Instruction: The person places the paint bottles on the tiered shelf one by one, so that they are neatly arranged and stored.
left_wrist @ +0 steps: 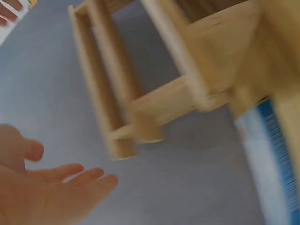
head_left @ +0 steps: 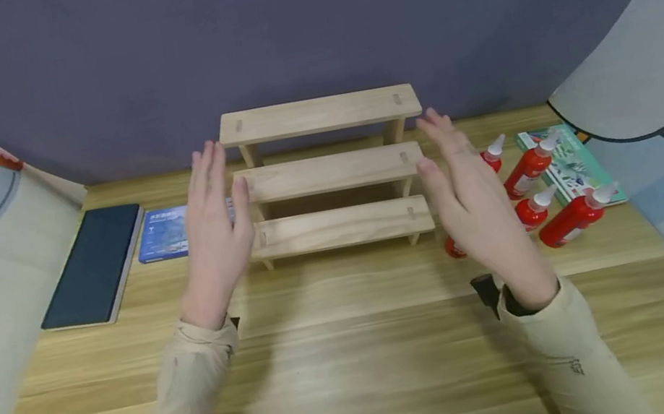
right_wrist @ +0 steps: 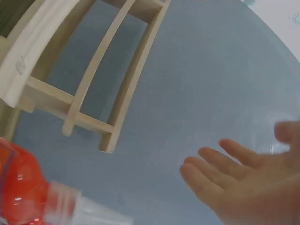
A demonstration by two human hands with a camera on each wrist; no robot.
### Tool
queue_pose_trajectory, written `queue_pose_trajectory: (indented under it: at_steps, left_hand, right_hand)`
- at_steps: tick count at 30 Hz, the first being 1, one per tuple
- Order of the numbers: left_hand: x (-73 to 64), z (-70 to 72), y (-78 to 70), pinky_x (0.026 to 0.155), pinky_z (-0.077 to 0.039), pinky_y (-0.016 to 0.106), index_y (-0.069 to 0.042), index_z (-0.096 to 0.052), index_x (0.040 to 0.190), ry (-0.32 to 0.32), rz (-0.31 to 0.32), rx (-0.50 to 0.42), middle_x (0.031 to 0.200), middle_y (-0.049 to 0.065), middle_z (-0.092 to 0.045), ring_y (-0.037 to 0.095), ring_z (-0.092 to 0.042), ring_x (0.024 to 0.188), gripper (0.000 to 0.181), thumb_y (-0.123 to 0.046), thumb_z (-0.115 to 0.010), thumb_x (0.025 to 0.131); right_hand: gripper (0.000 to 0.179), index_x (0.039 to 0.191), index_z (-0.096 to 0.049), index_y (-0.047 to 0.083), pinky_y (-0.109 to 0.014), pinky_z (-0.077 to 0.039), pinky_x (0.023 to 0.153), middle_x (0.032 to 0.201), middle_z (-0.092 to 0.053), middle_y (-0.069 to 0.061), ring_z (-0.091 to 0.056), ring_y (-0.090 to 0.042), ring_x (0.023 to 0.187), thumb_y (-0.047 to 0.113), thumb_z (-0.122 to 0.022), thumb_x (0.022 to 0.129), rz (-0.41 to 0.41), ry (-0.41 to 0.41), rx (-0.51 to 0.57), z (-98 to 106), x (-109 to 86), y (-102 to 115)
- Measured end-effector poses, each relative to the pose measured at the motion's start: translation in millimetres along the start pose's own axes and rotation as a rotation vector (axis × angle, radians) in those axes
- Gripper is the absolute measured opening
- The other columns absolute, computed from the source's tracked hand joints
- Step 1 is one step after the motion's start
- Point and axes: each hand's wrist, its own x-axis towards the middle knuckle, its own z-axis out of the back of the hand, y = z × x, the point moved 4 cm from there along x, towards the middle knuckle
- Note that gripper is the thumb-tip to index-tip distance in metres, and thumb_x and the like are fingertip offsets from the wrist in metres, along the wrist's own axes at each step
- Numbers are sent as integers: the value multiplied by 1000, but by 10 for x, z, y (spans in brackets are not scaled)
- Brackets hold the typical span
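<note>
My left hand (head_left: 214, 219) and right hand (head_left: 477, 201) flank the rack (head_left: 329, 172), empty, fingers extended; a careless outward sweep of my right might knock the bottles (head_left: 527, 173).

On the wood-grain worktop (head_left: 361, 378), a dark navy hardcover book (head_left: 93, 265) lies left of a flat, blue printed rectangle (head_left: 164, 236); red bottles with white nozzles (head_left: 572, 221) stand near a green illustrated book (head_left: 584, 161). Behind is a grey-blue wall (head_left: 301, 22).

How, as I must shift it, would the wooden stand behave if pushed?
The wooden stand would probably stay stiff: its planks look straight and solid. It may be light for its size, given open gaps between planks. Pushed high, it might tip backward: the top plank is rearmost.
</note>
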Motion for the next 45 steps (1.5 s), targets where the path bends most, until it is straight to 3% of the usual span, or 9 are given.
queue_pose_trajectory:
  at_steps: [4, 8, 13, 16, 24, 26, 29, 32, 45]
  left_hand:
    - [3, -182, 374, 126, -40, 51, 7, -44, 159, -1, 268, -252, 162, 25, -46, 40, -43, 149, 50, -22, -41, 118]
    - [-39, -340, 657, 122, -47, 45, 6, -41, 160, 54, 515, -533, 161, 24, -46, 37, -48, 146, 50, -22, -37, 119]
    - [-71, -416, 753, 120, -48, 34, 6, -32, 164, 96, 678, -803, 164, 24, -40, 35, -50, 143, 52, -20, -37, 119]
    - [-76, -409, 759, 119, -49, 31, 4, -31, 165, 97, 707, -842, 165, 22, -40, 33, -51, 143, 52, -19, -38, 119]
    - [-61, -413, 757, 120, -47, 32, 3, -32, 165, 85, 698, -843, 166, 22, -39, 32, -47, 147, 52, -18, -39, 118]
    - [-54, -418, 753, 119, -48, 31, 3, -32, 165, 81, 697, -843, 166, 22, -40, 32, -48, 147, 52, -17, -39, 118]
    - [-47, -433, 753, 118, -49, 30, 3, -33, 165, 75, 699, -843, 166, 22, -40, 31, -48, 147, 51, -17, -39, 118]
    - [-49, -446, 751, 118, -49, 29, 3, -33, 165, 71, 688, -843, 166, 23, -40, 31, -48, 147, 51, -17, -39, 118]
    - [-83, -474, 735, 118, -49, 30, 5, -32, 165, 76, 660, -831, 164, 25, -40, 33, -47, 148, 51, -15, -38, 118]
  right_hand:
    - [49, 156, -53, 4, -33, -41, 121, 158, -54, -10, -49, -24, 143, 33, -43, 118, -67, -135, 235, 173, -130, -142]
    - [42, 149, -58, 1, -24, -47, 111, 146, -62, -8, -55, -20, 134, 23, -43, 117, -156, -213, 335, 297, -296, -358]
    - [41, 152, -55, 1, -16, -47, 106, 146, -60, -5, -54, -12, 133, 21, -45, 117, -260, -158, 296, 334, -482, -621]
    - [42, 154, -51, 0, -10, -45, 106, 149, -58, -13, -54, -13, 135, 19, -49, 116, -286, -102, 234, 302, -586, -728]
    - [57, 157, -45, -2, 0, -43, 101, 152, -54, -26, -54, -42, 137, 17, -69, 108, -359, 13, 155, 141, -791, -933]
    - [62, 157, -44, -3, -9, -48, 107, 152, -54, -28, -56, -44, 135, 19, -73, 106, -381, 38, 127, 109, -815, -966]
    - [70, 158, -40, -6, -38, -54, 113, 152, -52, -31, -55, -49, 135, 20, -75, 104, -403, 79, 113, 57, -827, -1027]
    - [75, 159, -36, -9, -64, -49, 109, 153, -50, -34, -53, -54, 135, 20, -76, 104, -415, 122, 117, -1, -821, -1078]
    - [56, 147, -51, -11, -54, -56, 101, 138, -63, -33, -66, -49, 122, 13, -76, 103, -404, 146, 76, -48, -844, -1172]
